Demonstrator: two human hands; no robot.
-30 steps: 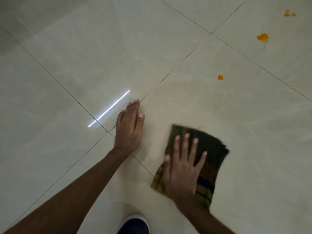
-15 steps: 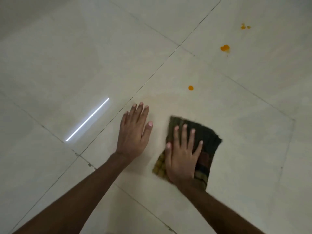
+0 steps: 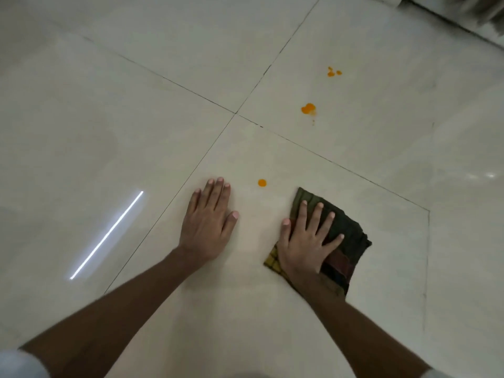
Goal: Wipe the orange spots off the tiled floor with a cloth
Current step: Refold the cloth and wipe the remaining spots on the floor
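- On the tiled floor [image 3: 136,105], head view: the left hand [image 3: 208,227] lies flat, palm down, fingers straight and close together, holding nothing.
- To its right, the right hand [image 3: 302,246] presses palm down on the cloth [image 3: 349,241], fingers straight and spread, bearing on the fabric without curling round it.
- Under that hand, the cloth is dark, checked and folded, flat on the same tile as both hands and apart from the left hand.
- Between the hands, just beyond their fingertips, the nearest orange spot [image 3: 262,183] lies near the cloth's far corner, not touching it.
- Past a grout line [image 3: 327,159], on the next tile, the larger orange spot [image 3: 308,108] and two small orange spots [image 3: 331,73] lie well apart from the cloth.
- Left of the left hand, a bright streak [image 3: 106,236] of reflected light crosses the glossy tile.
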